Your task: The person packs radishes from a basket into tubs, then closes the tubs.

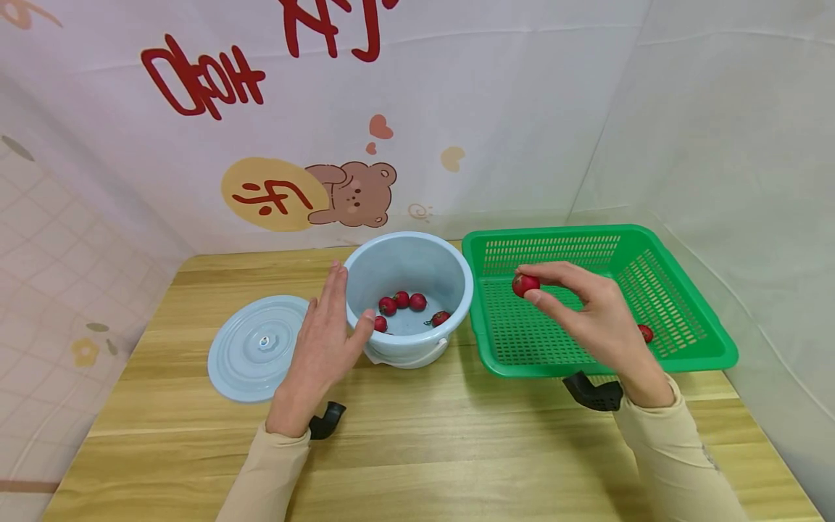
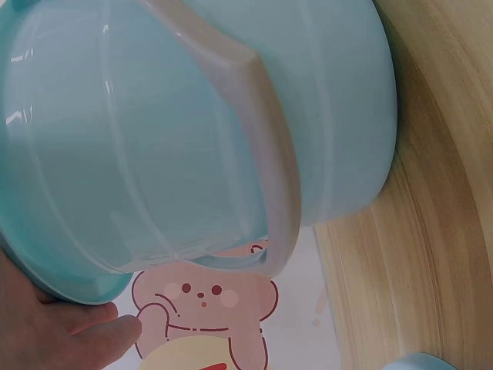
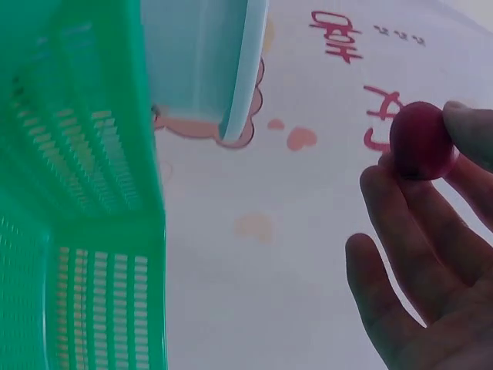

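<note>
My right hand (image 1: 593, 308) pinches a small red radish (image 1: 525, 284) between thumb and fingertips, above the green basket (image 1: 485, 319). In the right wrist view the same radish (image 3: 421, 141) shows at the fingertips, with the other fingers spread. My left hand (image 1: 320, 344) has its fingers straight along the left rim of the light blue bucket (image 1: 407, 246). From the left wrist, the fingers (image 2: 108, 339) appear right at that rim. Several red radishes (image 1: 417, 301) lie on the bucket's bottom. One more radish (image 1: 645, 333) sits in the basket, beside my right wrist.
A round light blue lid (image 1: 251, 355) lies on the wooden table (image 1: 417, 442), left of the bucket and partly behind my left hand. The bucket's pale handle (image 2: 269, 146) hangs down its side. A printed cloth wall (image 1: 522, 109) stands behind the bucket and basket.
</note>
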`<state>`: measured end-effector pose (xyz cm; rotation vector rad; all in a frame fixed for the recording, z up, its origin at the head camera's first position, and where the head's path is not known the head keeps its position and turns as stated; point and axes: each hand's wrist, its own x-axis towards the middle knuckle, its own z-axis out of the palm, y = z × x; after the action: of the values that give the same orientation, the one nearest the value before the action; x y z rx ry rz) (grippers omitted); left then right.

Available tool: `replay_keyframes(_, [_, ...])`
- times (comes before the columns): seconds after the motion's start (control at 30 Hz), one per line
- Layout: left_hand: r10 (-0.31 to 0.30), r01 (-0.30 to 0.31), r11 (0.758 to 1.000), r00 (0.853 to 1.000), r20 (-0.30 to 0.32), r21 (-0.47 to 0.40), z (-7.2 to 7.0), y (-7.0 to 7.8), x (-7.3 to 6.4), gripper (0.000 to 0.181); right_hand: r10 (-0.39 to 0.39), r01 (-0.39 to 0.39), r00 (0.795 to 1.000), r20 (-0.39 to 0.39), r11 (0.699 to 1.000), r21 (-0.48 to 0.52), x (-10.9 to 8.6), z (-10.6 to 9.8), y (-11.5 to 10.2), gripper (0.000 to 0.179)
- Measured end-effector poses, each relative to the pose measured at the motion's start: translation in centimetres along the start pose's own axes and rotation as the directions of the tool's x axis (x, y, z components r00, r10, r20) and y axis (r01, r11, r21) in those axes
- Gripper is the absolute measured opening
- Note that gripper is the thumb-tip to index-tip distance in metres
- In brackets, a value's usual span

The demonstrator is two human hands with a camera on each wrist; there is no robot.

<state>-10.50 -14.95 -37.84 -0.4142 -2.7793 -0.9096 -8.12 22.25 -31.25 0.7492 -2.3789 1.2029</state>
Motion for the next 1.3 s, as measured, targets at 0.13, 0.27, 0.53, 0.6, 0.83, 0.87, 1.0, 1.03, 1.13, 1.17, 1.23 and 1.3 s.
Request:
replay_keyframes(0.13, [0.000, 0.000, 1.000, 1.000, 0.004, 0.006, 0.0, 0.0, 0.0, 0.083, -0.017, 0.018, 1.000, -0.017, 1.000, 0.026, 0.5, 1.1, -0.4, 0.045])
replay_keyframes(0.27, [0.002, -0.002, 1.000, 1.000, 0.000, 0.008, 0.0, 0.1, 0.0, 0.083, -0.033, 0.034, 0.999, -0.023, 0.998, 0.055, 1.0, 2.0, -0.7, 0.045])
replay_keyframes(0.53, [-0.001, 0.001, 1.000, 1.000, 0.001, 0.006, 0.0, 0.1, 0.0, 0.083, -0.058, 0.061, 0.998, -0.030, 0.995, 0.079, 1.5, 3.8, -0.8, 0.045])
replay_keyframes(0.6, [-0.004, 0.004, 1.000, 1.000, 0.004, 0.006, 0.0, 0.1, 0.0, 0.083, -0.055, 0.058, 0.998, -0.035, 0.995, 0.080, 1.6, 4.2, -0.8, 0.044])
replay_keyframes(0.83, [-0.011, 0.011, 1.000, 1.000, 0.009, 0.010, 0.0, 0.1, 0.0, 0.083, -0.050, 0.053, 0.998, -0.035, 0.994, 0.095, 2.0, 5.3, -1.1, 0.041])
replay_keyframes(0.87, [-0.011, 0.011, 1.000, 1.000, 0.009, 0.010, 0.0, 0.1, 0.0, 0.083, -0.051, 0.054, 0.998, -0.035, 0.993, 0.100, 2.0, 5.5, -1.2, 0.041])
replay_keyframes(1.0, [-0.012, 0.012, 1.000, 1.000, 0.011, 0.010, -0.1, 0.1, 0.0, 0.083, -0.052, 0.055, 0.998, -0.029, 0.992, 0.115, 2.4, 6.2, -1.4, 0.043])
replay_keyframes(1.03, [-0.013, 0.013, 1.000, 1.000, 0.011, 0.010, -0.1, 0.1, 0.0, 0.083, -0.050, 0.053, 0.998, -0.026, 0.992, 0.118, 2.4, 6.3, -1.4, 0.043])
replay_keyframes(1.13, [-0.013, 0.013, 1.000, 1.000, 0.009, 0.009, -0.1, 0.1, 0.0, 0.083, -0.039, 0.040, 0.999, -0.013, 0.991, 0.125, 2.6, 6.8, -1.6, 0.041])
replay_keyframes(1.17, [-0.013, 0.013, 1.000, 1.000, 0.008, 0.009, -0.1, 0.1, 0.0, 0.083, -0.036, 0.037, 0.999, -0.008, 0.991, 0.129, 2.6, 6.9, -1.6, 0.040])
replay_keyframes(1.23, [-0.013, 0.013, 1.000, 1.000, 0.007, 0.009, -0.1, 0.1, 0.0, 0.083, -0.032, 0.031, 0.999, 0.000, 0.990, 0.137, 2.7, 7.2, -1.8, 0.039])
replay_keyframes(1.3, [-0.013, 0.013, 1.000, 1.000, 0.007, 0.008, -0.1, 0.1, 0.1, 0.083, -0.030, 0.028, 1.000, 0.008, 0.990, 0.142, 2.8, 7.6, -1.9, 0.037])
